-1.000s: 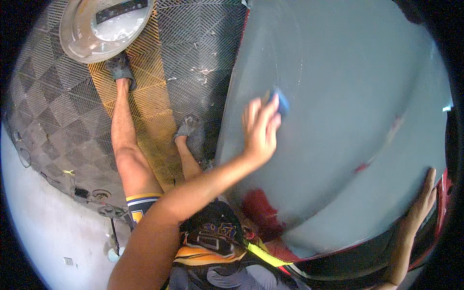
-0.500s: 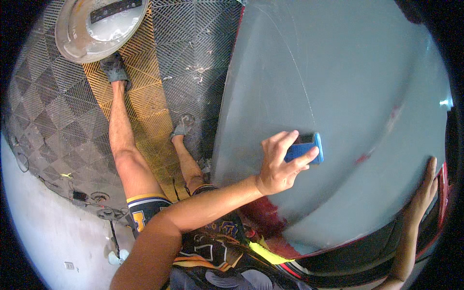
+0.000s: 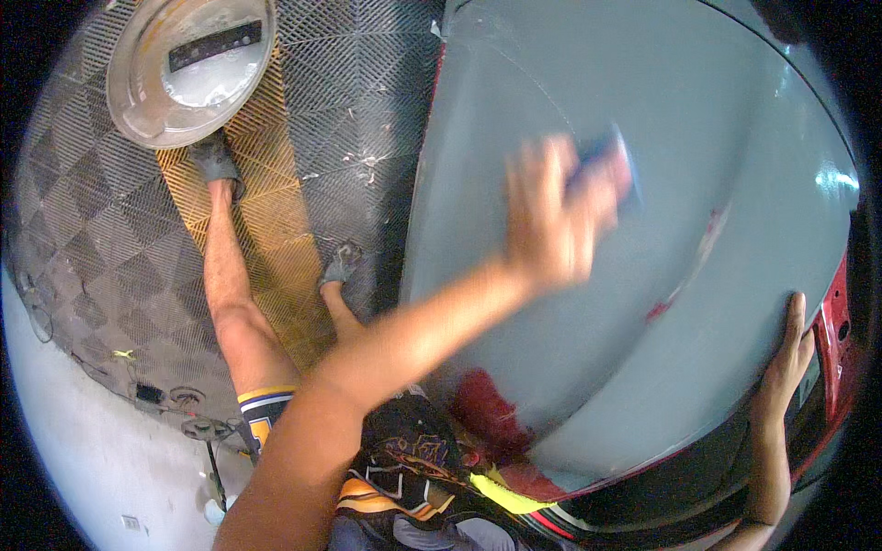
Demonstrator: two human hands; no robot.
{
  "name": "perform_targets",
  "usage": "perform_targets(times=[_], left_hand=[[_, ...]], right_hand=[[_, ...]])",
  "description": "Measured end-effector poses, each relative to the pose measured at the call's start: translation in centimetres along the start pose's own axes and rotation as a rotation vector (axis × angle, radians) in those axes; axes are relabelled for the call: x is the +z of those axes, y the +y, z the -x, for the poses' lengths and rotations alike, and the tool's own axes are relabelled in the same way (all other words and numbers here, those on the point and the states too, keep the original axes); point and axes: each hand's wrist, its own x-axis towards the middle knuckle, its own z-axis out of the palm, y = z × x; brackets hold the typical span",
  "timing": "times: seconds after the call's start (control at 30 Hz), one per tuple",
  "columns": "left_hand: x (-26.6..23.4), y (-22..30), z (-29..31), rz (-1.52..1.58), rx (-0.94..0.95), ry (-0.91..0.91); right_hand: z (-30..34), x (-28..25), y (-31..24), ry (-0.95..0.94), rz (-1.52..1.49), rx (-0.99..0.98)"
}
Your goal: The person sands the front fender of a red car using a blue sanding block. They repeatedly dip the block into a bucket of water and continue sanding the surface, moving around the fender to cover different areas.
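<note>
A grey car panel (image 3: pixel 551 303), with bare red patches (image 3: pixel 487 413) near its close edge, fills the right side. Over its middle, my left hand (image 3: pixel 560 211) is closed on a blue sanding block (image 3: pixel 602 170); both are smeared by motion. The block lies against the panel beside a thin, pale curved line. At the right, my right hand (image 3: pixel 785 367) rests with outstretched fingers on the panel's edge, holding nothing. A dark opening and red bodywork (image 3: pixel 836 331) show beyond that edge.
A round metal basin (image 3: pixel 138 101) holding water and a dark strip (image 3: pixel 216 46) stands at the far left, by my foot. Grey and yellow grid tiles (image 3: pixel 276 174) cover the floor. Yellow-green cloth or tape (image 3: pixel 505 496) lies near my waist. A cable runs along the white wall (image 3: pixel 83 441).
My left hand has swept the sanding block away from me and slightly right across the panel. My right hand stays at the panel's edge while the whole view has shifted a little.
</note>
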Motion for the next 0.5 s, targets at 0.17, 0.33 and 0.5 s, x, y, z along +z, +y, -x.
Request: perform_targets(times=[0.17,0.33,0.5], left_hand=[[4.6,-14.4,-11.7,-0.267,-0.412,0.23],[2.2,0.3,-2.6,0.061,-0.115,-0.023],[3.7,-9.2,-7.3,-0.091,-0.21,0.176]], right_hand=[[-1.4,0.3,0.0,-0.055,0.067,-0.134],[-0.4,0.0,1.2,-0.074,-0.027,0.04],[-0.2,-1.2,-0.5,-0.074,0.017,-0.003]])
